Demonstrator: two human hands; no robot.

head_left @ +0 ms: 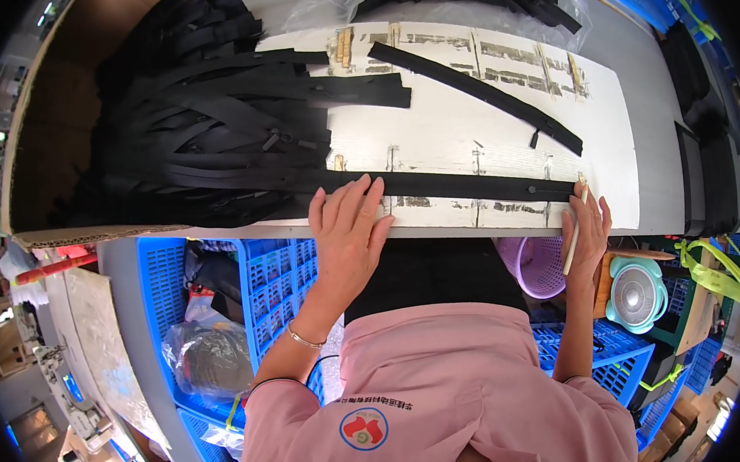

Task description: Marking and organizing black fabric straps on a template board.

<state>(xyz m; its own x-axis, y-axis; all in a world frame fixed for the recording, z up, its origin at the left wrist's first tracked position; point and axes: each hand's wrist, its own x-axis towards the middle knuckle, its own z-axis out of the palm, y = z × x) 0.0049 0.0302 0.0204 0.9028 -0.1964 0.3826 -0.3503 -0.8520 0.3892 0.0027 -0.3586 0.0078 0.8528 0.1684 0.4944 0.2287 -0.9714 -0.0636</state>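
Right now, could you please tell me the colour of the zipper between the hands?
The zipper is black, clearest in the head view.

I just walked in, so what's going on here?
A person's left hand lies on a long black fabric zipper laid along the near edge of a white rectangular board. The right hand, at the zipper's right end, holds a thin pale stick. Another black zipper lies slanted farther back, and a heap of black zippers sits to the left.

Black zippers (478,93) on white board (432,132)
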